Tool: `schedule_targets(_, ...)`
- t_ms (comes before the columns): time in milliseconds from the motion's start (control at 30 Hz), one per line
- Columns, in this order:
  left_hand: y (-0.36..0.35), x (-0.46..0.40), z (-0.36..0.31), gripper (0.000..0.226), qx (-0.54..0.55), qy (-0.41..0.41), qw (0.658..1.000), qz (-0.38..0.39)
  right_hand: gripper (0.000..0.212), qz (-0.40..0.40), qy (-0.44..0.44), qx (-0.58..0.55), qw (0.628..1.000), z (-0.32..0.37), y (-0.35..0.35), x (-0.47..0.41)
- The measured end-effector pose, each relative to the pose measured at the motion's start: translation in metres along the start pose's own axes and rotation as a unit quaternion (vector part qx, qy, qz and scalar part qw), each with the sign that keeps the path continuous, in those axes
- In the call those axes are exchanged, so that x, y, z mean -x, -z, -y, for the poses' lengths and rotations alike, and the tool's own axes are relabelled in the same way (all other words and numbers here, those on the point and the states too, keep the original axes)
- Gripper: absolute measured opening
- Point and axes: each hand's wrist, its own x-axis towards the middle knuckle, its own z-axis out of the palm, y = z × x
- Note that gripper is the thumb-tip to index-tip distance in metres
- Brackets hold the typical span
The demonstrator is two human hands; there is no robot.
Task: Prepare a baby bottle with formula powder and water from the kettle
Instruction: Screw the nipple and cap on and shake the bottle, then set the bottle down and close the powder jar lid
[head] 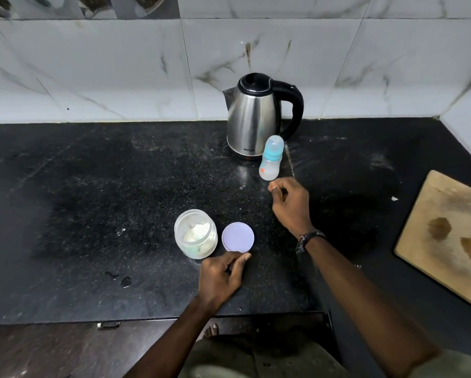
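The formula jar (195,237) stands open on the black table (92,186), with pale powder low inside. Just to its right the lilac lid (238,237) lies flat. The left hand (220,276) touches the lid's near edge, thumb and forefinger on the rim; whether it grips or merely rests there cannot be told. Judged step: park the lid, then fetch the bottle. Leave the lid flat, beside the jar and out of the scooping path.

The stainless kettle (252,118) stands at the rear, lid closed, handle to the right. The baby bottle (271,158) stands upright just in front of it, teal collar and cap fitted. The right hand (290,203) hangs just short of the bottle, fingers loosely curled, holding nothing. Grip the bottle body below the collar, keep it vertical, and unscrew the collar before dosing. A wooden chopping board (444,236) lies far right
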Motion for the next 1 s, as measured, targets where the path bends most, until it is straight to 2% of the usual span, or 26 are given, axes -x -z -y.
schedule_targets(100,0.014,0.003,0.0,0.031,-0.02,-0.006,1.0,0.004,0.035,0.078,0.033,0.027,0.996,0.008,-0.007,0.017)
schedule_targets(200,0.03,0.004,0.0,0.031,-0.033,0.001,0.999,-0.009,0.037,0.163,0.073,0.075,0.981,0.023,-0.011,0.031)
schedule_targets(267,0.041,0.005,0.005,0.033,-0.038,0.026,0.999,-0.009,0.044,0.248,0.073,0.131,0.957,0.032,-0.014,0.036)
schedule_targets(333,0.051,0.008,0.012,0.039,-0.045,0.061,0.997,-0.012,0.065,0.32,0.07,0.202,0.923,0.039,-0.018,0.039)
schedule_targets(433,0.067,0.007,0.016,0.046,-0.084,0.087,0.992,-0.023,0.087,0.363,0.084,0.272,0.887,0.047,-0.027,0.044)
schedule_targets(600,0.087,0.006,0.017,0.058,-0.143,0.175,0.974,-0.025,0.092,0.394,0.095,0.343,0.847,0.054,-0.034,0.052)
schedule_targets(700,0.092,0.003,0.013,0.058,-0.154,0.21,0.964,-0.049,0.087,0.396,0.092,0.337,0.849,0.056,-0.035,0.053)
schedule_targets(800,0.092,-0.005,0.007,0.073,-0.132,0.261,0.954,-0.067,0.086,0.376,0.071,0.295,0.875,0.06,-0.029,0.051)
schedule_targets(900,0.091,-0.01,0.006,0.11,-0.084,0.265,0.958,-0.069,0.086,0.355,0.054,0.258,0.897,0.063,-0.02,0.048)
schedule_targets(1000,0.085,-0.016,0.01,0.142,-0.035,0.268,0.962,-0.036,0.075,0.325,0.052,0.213,0.92,0.066,-0.011,0.047)
